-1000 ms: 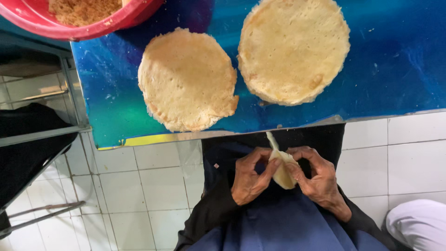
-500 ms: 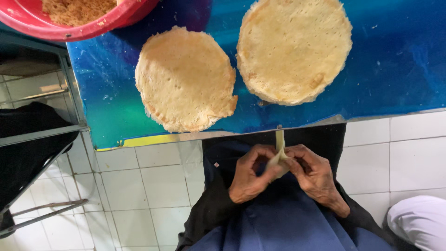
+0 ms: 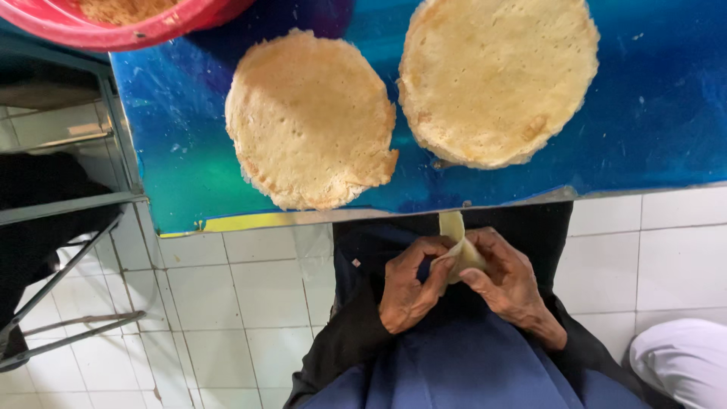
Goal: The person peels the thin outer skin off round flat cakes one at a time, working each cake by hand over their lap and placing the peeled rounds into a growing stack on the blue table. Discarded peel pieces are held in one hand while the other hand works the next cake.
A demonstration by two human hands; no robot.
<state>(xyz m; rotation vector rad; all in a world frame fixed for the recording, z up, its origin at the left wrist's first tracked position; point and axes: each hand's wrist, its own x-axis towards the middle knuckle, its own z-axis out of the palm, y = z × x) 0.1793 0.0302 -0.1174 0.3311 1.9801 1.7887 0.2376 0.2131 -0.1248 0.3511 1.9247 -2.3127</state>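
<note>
Counting L to R: 1 red bowl point(image 3: 113, 30) at top-left edge w/ brownish crumbly filling inside, partly out of frame; 1 blue table point(image 3: 644, 113); 2 round flat pancakes on it — left pancake point(image 3: 310, 121) smaller, near table's front edge; right pancake point(image 3: 496, 76) larger, just beside it, not touching. 1 metal frame point(image 3: 68, 204) at far left over white tiled floor point(image 3: 227, 303).

Below table edge, over lap in dark blue cloth point(image 3: 469, 371): 1 pale yellow dough wrapper point(image 3: 458, 250), folded, top strip standing up toward table edge.

Left hand point(image 3: 409, 288) — fingers curled in narrow, thumb and fingertips pinching wrapper's left side. Right hand point(image 3: 511, 284) — also narrow, fingers bent, pinching wrapper's right side from opposite. Both hands touch wrapper; fingertips nearly meet across it. Wrapper is well apart from the pancakes, clear of table.

1 white cloth-covered shape point(image 3: 681, 363) at bottom-right corner, partly cut off — cannot tell what.
</note>
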